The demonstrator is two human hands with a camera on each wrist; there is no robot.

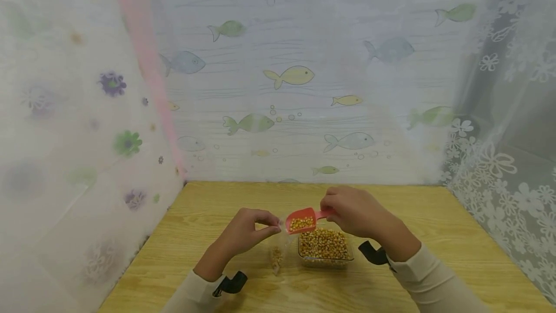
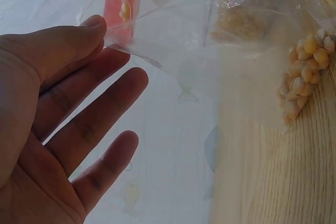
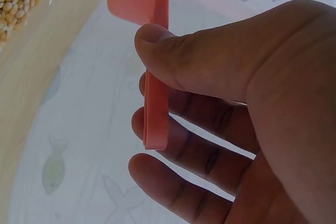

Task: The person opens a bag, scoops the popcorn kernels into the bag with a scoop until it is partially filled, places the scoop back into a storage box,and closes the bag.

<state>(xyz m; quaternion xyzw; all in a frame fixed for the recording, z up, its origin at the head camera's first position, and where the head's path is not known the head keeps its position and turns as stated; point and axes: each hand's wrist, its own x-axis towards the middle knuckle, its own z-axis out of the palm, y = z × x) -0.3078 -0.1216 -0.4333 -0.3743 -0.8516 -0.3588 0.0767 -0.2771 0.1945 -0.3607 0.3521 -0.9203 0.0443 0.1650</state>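
Observation:
Between thumb and index finger, my left hand (image 1: 246, 230) pinches the top edge of a clear plastic bag (image 2: 178, 51). Some corn kernels (image 2: 304, 72) lie in the bag's bottom corner. My right hand (image 1: 354, 210) grips the handle of a red scoop (image 1: 301, 221), thumb on one side and fingers on the other. Yellow kernels fill part of the scoop, whose front edge is at the bag's mouth. In the left wrist view the scoop shows through the bag's film. Below the scoop stands a clear rectangular container (image 1: 326, 262) full of corn kernels (image 1: 323, 244).
Everything stands on a wood-grain table (image 1: 404, 221). A curtain printed with fish (image 1: 299, 75) hangs behind it, with flowered sheets (image 1: 78, 158) at the sides. Black wrist mounts (image 1: 372, 253) stick out by both sleeves.

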